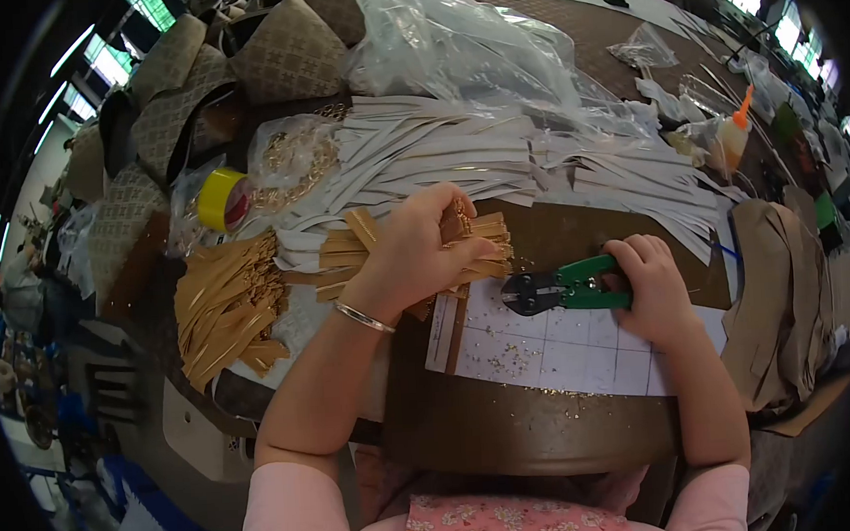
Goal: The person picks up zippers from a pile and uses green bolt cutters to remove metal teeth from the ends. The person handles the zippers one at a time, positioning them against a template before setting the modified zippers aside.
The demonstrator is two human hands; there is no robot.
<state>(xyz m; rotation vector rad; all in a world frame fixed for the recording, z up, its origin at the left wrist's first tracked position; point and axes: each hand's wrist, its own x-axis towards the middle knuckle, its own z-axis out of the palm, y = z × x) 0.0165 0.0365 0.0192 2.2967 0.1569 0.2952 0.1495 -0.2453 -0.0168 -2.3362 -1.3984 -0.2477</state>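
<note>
My right hand (652, 287) is wrapped around the green handles of a small bolt cutter (551, 290), its dark jaws pointing left. My left hand (419, 247) is closed, with a short gold chain (462, 215) showing at its fingers; the exact grip is partly hidden. Under and beside that hand lies a stack of tan strips (347, 246) with golden edges. Below the cutter a white sheet with a grid (583, 349) is scattered with small gold bits (506, 353).
Left of my arm is a heap of tan strips (225, 310). Behind it are yellow tape (223, 199) and a bag of gold chain (295, 162). Long pale strips (439, 159) and clear plastic (462, 52) cover the back. Brown folded pieces (768, 305) lie right; an orange-tipped bottle (734, 139) stands beyond.
</note>
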